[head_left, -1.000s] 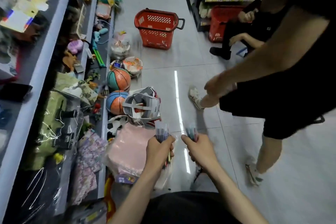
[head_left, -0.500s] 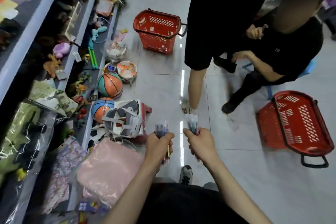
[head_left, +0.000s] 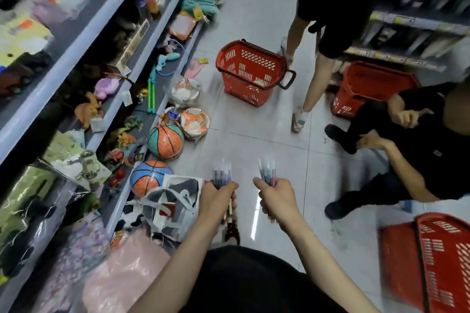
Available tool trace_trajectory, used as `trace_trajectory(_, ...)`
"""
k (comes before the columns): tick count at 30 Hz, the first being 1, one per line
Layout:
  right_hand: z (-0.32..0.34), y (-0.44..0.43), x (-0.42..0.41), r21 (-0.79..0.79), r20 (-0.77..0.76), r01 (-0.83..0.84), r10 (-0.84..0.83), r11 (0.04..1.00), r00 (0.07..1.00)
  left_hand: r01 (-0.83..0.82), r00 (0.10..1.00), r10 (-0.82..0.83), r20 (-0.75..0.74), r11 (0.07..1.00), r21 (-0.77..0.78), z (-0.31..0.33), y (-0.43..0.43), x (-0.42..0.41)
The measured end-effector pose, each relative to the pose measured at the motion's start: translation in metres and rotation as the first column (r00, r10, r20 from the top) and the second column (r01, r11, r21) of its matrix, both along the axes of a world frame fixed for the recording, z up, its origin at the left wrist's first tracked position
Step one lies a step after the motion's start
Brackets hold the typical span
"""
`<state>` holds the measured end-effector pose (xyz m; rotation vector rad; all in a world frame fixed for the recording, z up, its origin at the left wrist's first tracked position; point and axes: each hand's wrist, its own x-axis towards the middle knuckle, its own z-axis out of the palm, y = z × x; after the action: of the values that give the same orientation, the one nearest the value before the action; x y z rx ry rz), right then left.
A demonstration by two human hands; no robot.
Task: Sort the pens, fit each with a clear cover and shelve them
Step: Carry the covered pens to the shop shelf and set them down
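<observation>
My left hand (head_left: 216, 199) grips a bundle of pens (head_left: 222, 175) with clear caps, held upright in a fist; more pen ends stick out below the fist. My right hand (head_left: 276, 199) grips a second, smaller bundle of pens (head_left: 267, 171), also upright. Both hands are held out over the shop aisle floor, about a hand's width apart. The pens are blurred, so their colours are hard to tell apart.
Toy shelves (head_left: 142, 56) run along the left, with basketballs (head_left: 165, 141) and packaged goods on the floor beside them. Red baskets stand ahead (head_left: 250, 71), far right (head_left: 368, 89) and near right (head_left: 432, 262). One person (head_left: 328, 20) stands ahead; another (head_left: 419, 147) sits at right.
The view has swung along the aisle; the standing person has moved farther away past the red basket. My hands keep gripping the two pen bundles in the same pose.
</observation>
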<state>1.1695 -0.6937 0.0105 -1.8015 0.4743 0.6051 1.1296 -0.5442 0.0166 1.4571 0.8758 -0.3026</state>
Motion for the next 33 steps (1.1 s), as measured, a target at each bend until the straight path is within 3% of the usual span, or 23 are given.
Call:
trace_trajectory(10,0.016,0.053,0.185,0.050,0.042,-0.031,0.029,0.998,0.999,-0.115,0.993,0.114,0.042,0.993,0.018,0.004,0.044,0.185)
trace_trajectory(15,0.002,0.058,0.280,-0.023,0.019,-0.133,0.134,0.991,0.991,-0.111,0.994,0.110,0.007,0.992,0.053,-0.008,0.038,0.272)
trace_trajectory(20,0.004,0.061,0.401,-0.065,0.024,-0.258,0.260,0.964,0.965,-0.234,0.972,0.235,-0.012,0.970,0.069,-0.003,0.039,0.373)
trace_trajectory(26,0.019,0.086,0.519,-0.042,0.072,-0.461,0.463,0.886,0.883,-0.390,0.921,0.388,0.033,0.920,0.051,0.019,0.044,0.467)
trace_trajectory(33,0.017,0.159,0.590,-0.027,0.090,-0.627,0.626,0.779,0.774,-0.565,0.825,0.563,0.052,0.822,0.062,0.023,0.090,0.518)
